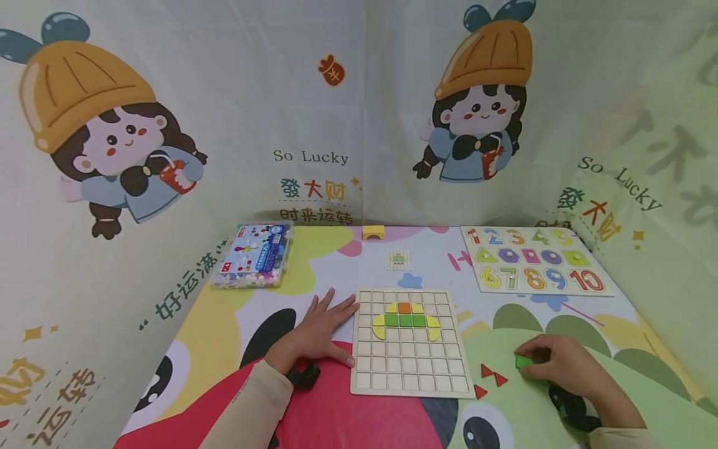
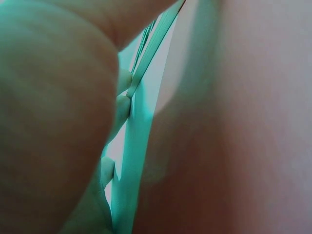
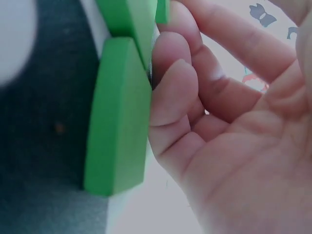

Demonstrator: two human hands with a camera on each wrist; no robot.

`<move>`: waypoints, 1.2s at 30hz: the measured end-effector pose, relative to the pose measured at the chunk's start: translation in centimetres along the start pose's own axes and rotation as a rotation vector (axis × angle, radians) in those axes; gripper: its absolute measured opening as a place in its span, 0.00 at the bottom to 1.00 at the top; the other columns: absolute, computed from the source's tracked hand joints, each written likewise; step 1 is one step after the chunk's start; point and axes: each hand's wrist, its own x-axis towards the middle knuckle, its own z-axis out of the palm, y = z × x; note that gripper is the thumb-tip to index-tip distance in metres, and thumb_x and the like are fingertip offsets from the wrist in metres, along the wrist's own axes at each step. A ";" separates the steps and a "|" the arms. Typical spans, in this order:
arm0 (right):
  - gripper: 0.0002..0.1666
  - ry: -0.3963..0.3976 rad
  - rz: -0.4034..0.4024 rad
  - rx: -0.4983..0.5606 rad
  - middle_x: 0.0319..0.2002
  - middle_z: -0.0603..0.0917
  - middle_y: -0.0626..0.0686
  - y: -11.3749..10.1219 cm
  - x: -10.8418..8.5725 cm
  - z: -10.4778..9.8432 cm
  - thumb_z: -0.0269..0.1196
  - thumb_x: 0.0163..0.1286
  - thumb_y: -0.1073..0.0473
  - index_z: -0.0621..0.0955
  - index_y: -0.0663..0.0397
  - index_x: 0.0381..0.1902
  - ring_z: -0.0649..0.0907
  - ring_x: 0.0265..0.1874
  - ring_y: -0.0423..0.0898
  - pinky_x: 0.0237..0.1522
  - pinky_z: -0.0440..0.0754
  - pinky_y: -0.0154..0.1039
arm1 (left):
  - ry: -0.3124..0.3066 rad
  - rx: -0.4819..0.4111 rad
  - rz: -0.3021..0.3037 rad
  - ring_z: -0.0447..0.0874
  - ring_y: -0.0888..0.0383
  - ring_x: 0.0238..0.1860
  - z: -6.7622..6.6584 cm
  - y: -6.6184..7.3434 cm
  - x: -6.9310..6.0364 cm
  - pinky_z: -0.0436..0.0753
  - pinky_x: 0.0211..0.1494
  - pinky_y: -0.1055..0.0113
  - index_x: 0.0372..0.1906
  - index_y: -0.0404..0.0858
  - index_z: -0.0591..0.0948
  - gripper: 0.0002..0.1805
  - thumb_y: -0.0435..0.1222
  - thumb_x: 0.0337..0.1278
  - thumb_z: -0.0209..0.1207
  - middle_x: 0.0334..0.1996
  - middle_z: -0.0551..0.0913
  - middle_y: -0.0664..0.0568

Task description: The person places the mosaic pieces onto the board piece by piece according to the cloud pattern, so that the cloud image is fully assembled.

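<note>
A square wooden grid board [image 1: 412,377] lies flat, bearing yellow curved pieces [image 1: 379,327], green squares [image 1: 406,320] and an orange square [image 1: 404,308]. My left hand [image 1: 314,333] spreads its straight fingers along the board's left edge, thumb near the lower corner. In the left wrist view the palm hides most of the board's rim [image 2: 158,46]. Right of the board, my right hand [image 1: 558,362] pinches a green block [image 1: 523,361] between thumb and fingers. The right wrist view has green blocks [image 3: 117,122] close up against the curled fingers; how many are held, I cannot tell.
Small red triangles [image 1: 487,371] lie between board and right hand. Behind are a pattern card [image 1: 398,260], a yellow arch block [image 1: 373,232], a clear box of beads [image 1: 255,255] at left and a number puzzle board [image 1: 533,262] at right. Printed curtains enclose the table.
</note>
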 end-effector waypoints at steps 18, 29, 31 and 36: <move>0.16 0.117 0.001 -0.051 0.40 0.89 0.47 -0.4 0.1 -0.1 0.82 0.53 0.58 0.92 0.49 0.41 0.79 0.32 0.27 0.35 0.82 0.30 | 0.003 0.013 0.009 0.31 0.36 0.88 0.1 -0.1 0.1 0.34 0.84 0.29 0.85 0.53 0.59 0.65 0.68 0.41 0.76 0.87 0.52 0.58; 0.16 0.169 -0.207 -0.067 0.34 0.85 0.39 -3.2 2.0 -0.4 0.82 0.51 0.60 0.91 0.46 0.39 0.77 0.30 0.31 0.32 0.78 0.31 | 0.011 0.000 0.005 0.31 0.35 0.88 0.2 0.0 -0.1 0.33 0.84 0.29 0.85 0.53 0.60 0.65 0.67 0.41 0.77 0.87 0.52 0.58; 0.16 0.173 -0.284 -0.067 0.33 0.85 0.37 -4.1 2.9 -0.2 0.82 0.51 0.62 0.91 0.47 0.38 0.77 0.30 0.31 0.31 0.77 0.31 | 0.009 -0.001 0.002 0.31 0.36 0.88 0.2 0.0 -0.1 0.33 0.84 0.29 0.85 0.53 0.60 0.65 0.67 0.41 0.77 0.87 0.53 0.58; 0.14 0.121 -0.356 -0.054 0.32 0.85 0.37 -7.1 5.4 0.9 0.80 0.53 0.64 0.92 0.49 0.39 0.77 0.29 0.32 0.31 0.78 0.31 | 0.015 -0.004 0.007 0.31 0.36 0.88 0.2 0.1 -0.2 0.33 0.84 0.30 0.85 0.53 0.60 0.65 0.67 0.41 0.77 0.87 0.53 0.58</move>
